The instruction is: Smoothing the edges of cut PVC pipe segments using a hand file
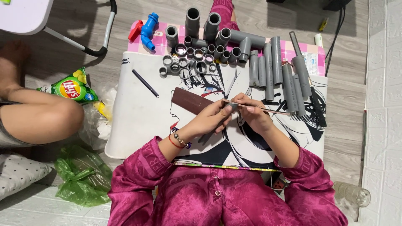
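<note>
Your left hand (211, 119) has its fingers curled closed around a short grey pipe piece (206, 137), which sits near the middle of the printed white mat (134, 113), while your right hand (253, 113) pinches a thin metal blade (268, 109) between fingertips, the blade pointing toward three o'clock. A flat brown strip (190, 101) lies just beside your left hand at ten o'clock, and rows of grey pipes (274, 65) and fittings (197, 52) fill the mat's edge from twelve to two o'clock.
</note>
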